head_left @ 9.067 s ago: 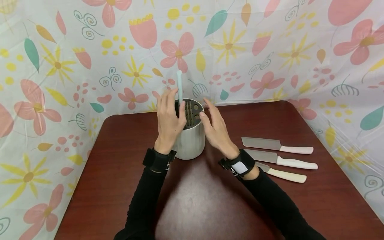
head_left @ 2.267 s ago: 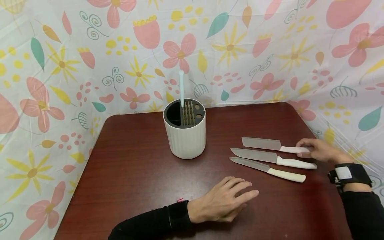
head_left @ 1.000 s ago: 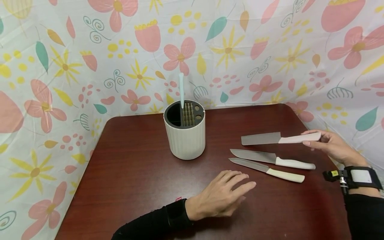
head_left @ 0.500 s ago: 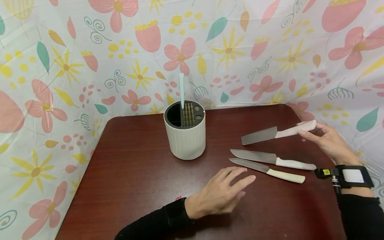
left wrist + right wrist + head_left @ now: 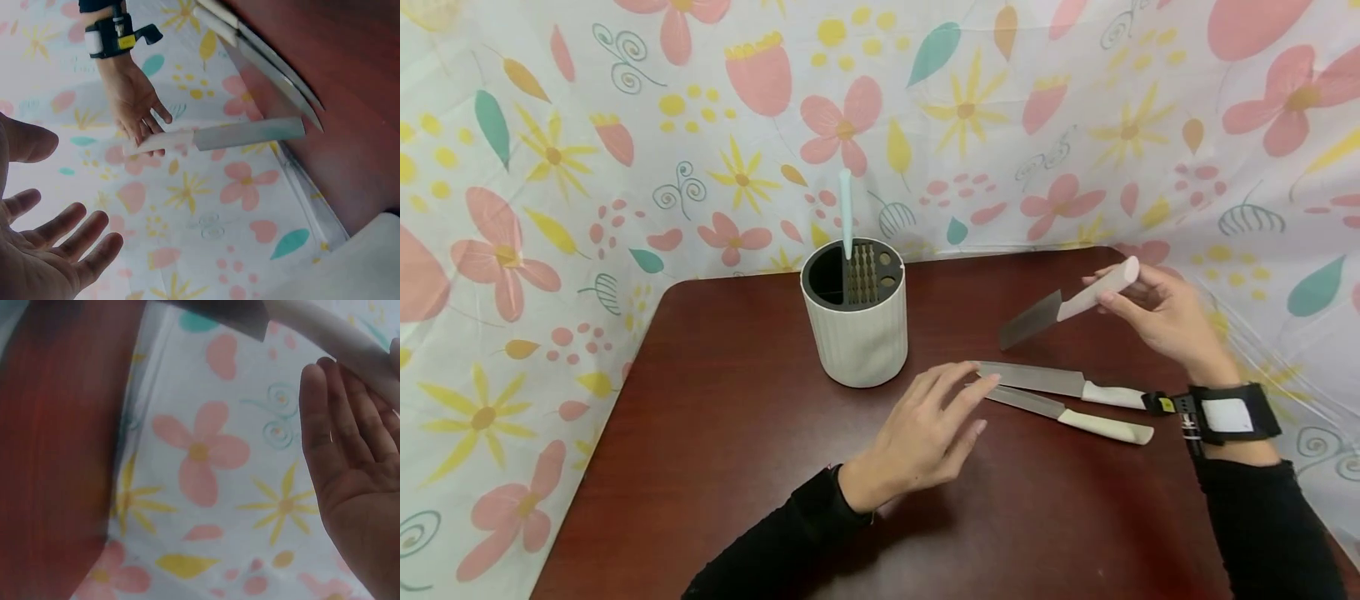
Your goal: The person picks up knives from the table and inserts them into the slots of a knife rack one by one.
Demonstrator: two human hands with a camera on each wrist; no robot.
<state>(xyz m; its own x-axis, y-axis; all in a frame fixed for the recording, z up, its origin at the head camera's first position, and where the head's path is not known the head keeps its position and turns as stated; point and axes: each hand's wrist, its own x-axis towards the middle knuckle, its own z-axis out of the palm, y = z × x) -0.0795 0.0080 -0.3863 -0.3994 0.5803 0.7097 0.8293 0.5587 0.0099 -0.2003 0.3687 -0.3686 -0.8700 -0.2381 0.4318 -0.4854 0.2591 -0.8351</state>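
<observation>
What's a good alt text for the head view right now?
A right hand holds a broad-bladed knife by its handle, blade slanting down, over a dark red table. The left hand, fingers loosely extended, holds nothing; near it lie a white-handled knife and a cream-handled knife. Left of them, a pale-blue handle sticks up from a ribbed white holder.
</observation>
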